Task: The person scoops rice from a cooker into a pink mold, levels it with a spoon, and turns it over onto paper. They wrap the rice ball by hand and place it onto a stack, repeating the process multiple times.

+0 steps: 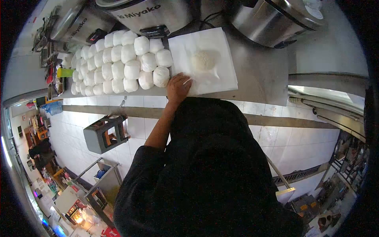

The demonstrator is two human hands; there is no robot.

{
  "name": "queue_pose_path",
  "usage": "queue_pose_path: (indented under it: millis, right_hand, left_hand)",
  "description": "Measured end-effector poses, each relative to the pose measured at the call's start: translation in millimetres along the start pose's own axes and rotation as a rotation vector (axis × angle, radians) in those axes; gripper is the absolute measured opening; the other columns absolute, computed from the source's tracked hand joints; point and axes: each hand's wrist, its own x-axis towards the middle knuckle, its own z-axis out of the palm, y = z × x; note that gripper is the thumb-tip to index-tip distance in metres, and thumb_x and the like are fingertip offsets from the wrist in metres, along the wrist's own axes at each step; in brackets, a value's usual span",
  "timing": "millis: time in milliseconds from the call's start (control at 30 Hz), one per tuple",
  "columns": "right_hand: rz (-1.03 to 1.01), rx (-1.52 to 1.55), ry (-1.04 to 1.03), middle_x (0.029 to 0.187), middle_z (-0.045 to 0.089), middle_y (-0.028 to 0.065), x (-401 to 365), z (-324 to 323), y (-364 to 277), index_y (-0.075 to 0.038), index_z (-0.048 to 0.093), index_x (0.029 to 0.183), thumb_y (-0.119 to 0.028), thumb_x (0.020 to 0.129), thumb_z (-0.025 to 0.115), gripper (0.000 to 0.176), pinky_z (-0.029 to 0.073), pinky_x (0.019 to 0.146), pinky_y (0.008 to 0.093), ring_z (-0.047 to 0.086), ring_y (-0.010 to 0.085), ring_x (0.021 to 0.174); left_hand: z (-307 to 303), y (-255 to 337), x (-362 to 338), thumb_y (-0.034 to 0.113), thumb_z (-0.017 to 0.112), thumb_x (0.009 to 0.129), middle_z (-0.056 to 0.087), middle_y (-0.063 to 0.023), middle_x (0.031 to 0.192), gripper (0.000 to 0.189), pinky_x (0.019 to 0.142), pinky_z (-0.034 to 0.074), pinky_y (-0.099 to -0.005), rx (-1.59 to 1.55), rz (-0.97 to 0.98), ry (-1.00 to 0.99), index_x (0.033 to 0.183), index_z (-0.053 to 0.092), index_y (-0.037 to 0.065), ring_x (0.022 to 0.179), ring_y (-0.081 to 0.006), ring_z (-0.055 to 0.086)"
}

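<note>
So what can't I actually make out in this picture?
Head view, right hand: not visible; the dark clothing may hide it.
Head view, palm of the left hand: hidden by its back.
Head view, insides of the white bundles: hidden by their outsides.
Head view, middle cooker: top cut off by the upper edge.

The Miyako rice cooker [140, 17] is glossy, smooth metal; the tabletop [264, 71], duller metal. Smooth paper stack [179, 47], faintly shiny; rough, grainy rice mound [203, 61]. Stool [96, 136]: matt plastic. Shirt [209, 173]: matt black cloth.
</note>
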Motion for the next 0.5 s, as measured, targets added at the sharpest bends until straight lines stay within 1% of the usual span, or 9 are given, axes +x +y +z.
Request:
queue_pose_path:
  millis: [100,200,300,500]
  right_hand:
    - [0.012,0.005,0.005,0.114,0.059,0.0166,-3,-1,5,0.001,0.055,0.118,-0.013,0.089,0.059,0.032,0.044,0.095,0.0357,0.057,0.0242,0.108]
    - [0.013,0.006,0.005,0.115,0.058,0.0169,-5,0,11,0.001,0.054,0.119,-0.013,0.089,0.059,0.033,0.044,0.095,0.0361,0.056,0.0244,0.109]
    - [0.013,-0.002,0.002,0.116,0.058,0.0172,-8,-1,15,0.002,0.053,0.120,-0.012,0.089,0.058,0.034,0.044,0.096,0.0364,0.056,0.0246,0.109]
    - [-0.025,-0.059,-0.003,0.117,0.056,0.0177,-8,-3,16,0.003,0.051,0.122,-0.011,0.089,0.057,0.036,0.043,0.097,0.0370,0.055,0.0250,0.110]
  left_hand:
    - [1,-1,-1,0.014,0.075,0.077,0.071,-0.0052,0.099,0.016,0.095,0.047,-0.0412,-0.046,-0.013,0.005,0.092,0.073,0.008,0.109,-0.0280,0.062]
    - [1,1,0,0.014,0.076,0.075,0.072,-0.0043,0.095,0.013,0.091,0.050,-0.0393,-0.002,0.047,0.060,0.087,0.073,0.009,0.105,-0.0273,0.063]
    - [5,-6,-4,0.014,0.075,0.077,0.071,-0.0050,0.098,0.016,0.097,0.046,-0.0410,-0.065,-0.005,0.032,0.092,0.073,0.008,0.107,-0.0271,0.063]
    - [3,-4,-3,0.018,0.076,0.078,0.071,-0.0042,0.098,0.019,0.095,0.046,-0.0408,-0.010,-0.010,0.027,0.094,0.073,0.009,0.108,-0.0264,0.062]
